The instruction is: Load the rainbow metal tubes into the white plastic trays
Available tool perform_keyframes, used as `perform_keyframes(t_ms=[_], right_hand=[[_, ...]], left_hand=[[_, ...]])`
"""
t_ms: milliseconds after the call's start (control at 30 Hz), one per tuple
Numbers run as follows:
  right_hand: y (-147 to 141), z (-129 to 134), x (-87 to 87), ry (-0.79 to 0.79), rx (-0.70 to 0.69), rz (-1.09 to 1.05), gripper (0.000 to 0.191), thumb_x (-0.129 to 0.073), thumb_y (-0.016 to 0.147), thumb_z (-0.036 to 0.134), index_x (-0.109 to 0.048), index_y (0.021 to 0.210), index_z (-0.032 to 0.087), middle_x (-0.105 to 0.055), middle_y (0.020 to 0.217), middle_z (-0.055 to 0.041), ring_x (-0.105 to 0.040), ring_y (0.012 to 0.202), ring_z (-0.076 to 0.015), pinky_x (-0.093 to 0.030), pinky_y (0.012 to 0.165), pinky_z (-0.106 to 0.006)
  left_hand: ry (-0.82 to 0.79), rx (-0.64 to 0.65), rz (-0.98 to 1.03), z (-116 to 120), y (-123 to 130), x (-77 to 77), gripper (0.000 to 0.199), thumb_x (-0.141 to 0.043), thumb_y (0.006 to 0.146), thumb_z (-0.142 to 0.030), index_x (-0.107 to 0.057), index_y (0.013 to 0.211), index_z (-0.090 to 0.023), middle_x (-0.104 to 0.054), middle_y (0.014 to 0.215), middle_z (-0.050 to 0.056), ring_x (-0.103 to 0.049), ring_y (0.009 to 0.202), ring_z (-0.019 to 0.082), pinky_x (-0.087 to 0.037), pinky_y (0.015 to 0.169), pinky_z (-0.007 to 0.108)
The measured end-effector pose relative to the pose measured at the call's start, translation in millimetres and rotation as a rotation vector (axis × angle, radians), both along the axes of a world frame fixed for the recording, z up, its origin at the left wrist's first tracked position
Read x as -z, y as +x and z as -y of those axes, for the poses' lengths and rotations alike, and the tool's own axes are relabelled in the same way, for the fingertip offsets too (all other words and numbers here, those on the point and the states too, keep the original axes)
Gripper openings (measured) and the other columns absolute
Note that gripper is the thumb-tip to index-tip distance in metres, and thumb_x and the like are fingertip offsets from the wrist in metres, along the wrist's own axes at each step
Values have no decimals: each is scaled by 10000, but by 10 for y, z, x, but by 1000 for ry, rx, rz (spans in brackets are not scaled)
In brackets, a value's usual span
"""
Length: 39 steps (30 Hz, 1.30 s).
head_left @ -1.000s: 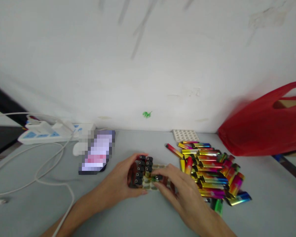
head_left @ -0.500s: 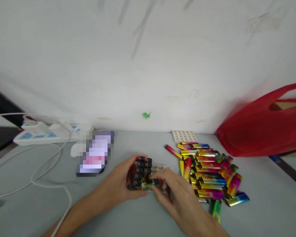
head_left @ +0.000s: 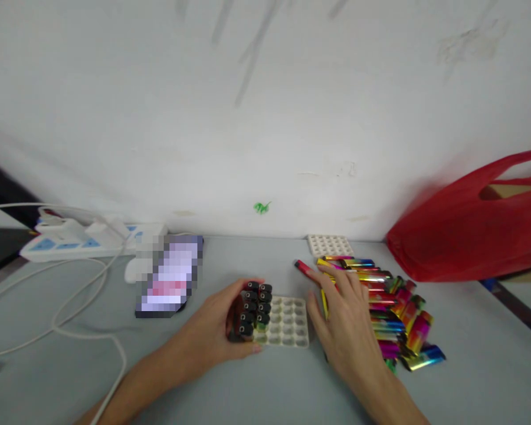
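A pale tray with rows of round pockets (head_left: 288, 321) lies on the grey table. Several upright lighters with black tops (head_left: 250, 307) fill two columns at its left side. My left hand (head_left: 221, 324) wraps round the left end of the tray and the standing lighters, thumb along the near edge. Right of the tray, my right hand (head_left: 345, 313) reaches over a pile of shiny coloured lighters (head_left: 383, 324), fingers spread and touching the pile's left part. It covers some of them, and nothing shows gripped in it. A red lighter (head_left: 304, 268) lies by its fingertips.
A second pocketed tray (head_left: 330, 245) is against the wall. On the right stands a red bag (head_left: 473, 236). At the left are a phone (head_left: 170, 274) with a blurred screen, a white power strip (head_left: 150, 236) and loose white cables (head_left: 84, 335).
My right hand has left the tray and moved right onto the pile. The lighter it held now stands in the tray's second column. My left hand has stayed in place.
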State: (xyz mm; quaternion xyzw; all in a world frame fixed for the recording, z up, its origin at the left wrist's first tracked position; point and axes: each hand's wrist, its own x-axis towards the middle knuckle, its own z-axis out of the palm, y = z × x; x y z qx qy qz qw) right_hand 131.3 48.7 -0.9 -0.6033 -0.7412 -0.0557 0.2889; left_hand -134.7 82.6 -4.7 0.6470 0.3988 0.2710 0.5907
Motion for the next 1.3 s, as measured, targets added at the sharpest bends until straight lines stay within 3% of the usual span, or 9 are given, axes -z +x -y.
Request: perform_keyframes(t_ms=[267,433,700,900,1133,1300], right_hand=[[93,-69,110,-124,213,175,460,-379,1182,309,-599,1554,149,-668,1562,-217,-539,1514,-402,-343,1202,-679],[157,-88,140,-168,150,182,458,-348,1198,288,-553,1587,162,-653,1591,-195,-546,1515,-360,-335,1199,-639],[183,-189,139,-151,5,250,454,-494,1091,31,-659,1479,201,-750,1401,-122,-620,1272,-340,-384,1042,-536],[177,-286,87,-155,10,294,336,-558,1100,77,-709,1363,221,-730,1369,-125,-577,1253,-334,-370,1023,-511],[187,-324,163,-169,46,243,157,-652,1081,144,-703,1196,239,-697,1215,-117,-560,1179,-339,-372,987,-490],[199,-301,132,-190,10,235,130,-635,1102,154,-679,1188,241,-709,1195,-90,-573,1162,-316,-356,1015,-498]], left_hand=[[-18,7,15,7,-5,-8,855,-968,739,-180,-562,1482,-299,-738,1381,49,-745,1271,306,-621,1059,399],[-31,-4,2,11,8,-34,865,-961,726,-180,-559,1483,-293,-748,1369,56,-741,1276,318,-619,1063,414],[15,-14,-58,1,2,-45,860,-967,716,-213,-569,1475,-281,-757,1355,64,-742,1276,329,-608,1092,434],[12,-7,-54,-1,6,-64,847,-953,727,-210,-569,1480,-268,-736,1430,84,-739,1295,331,-600,1103,424],[9,-6,-35,0,6,-53,855,-966,729,-204,-566,1480,-276,-732,1438,85,-748,1285,331,-605,1098,429],[47,-16,-85,10,5,-76,840,-975,731,-198,-585,1471,-270,-728,1438,78,-730,1303,323,-583,1131,428]])
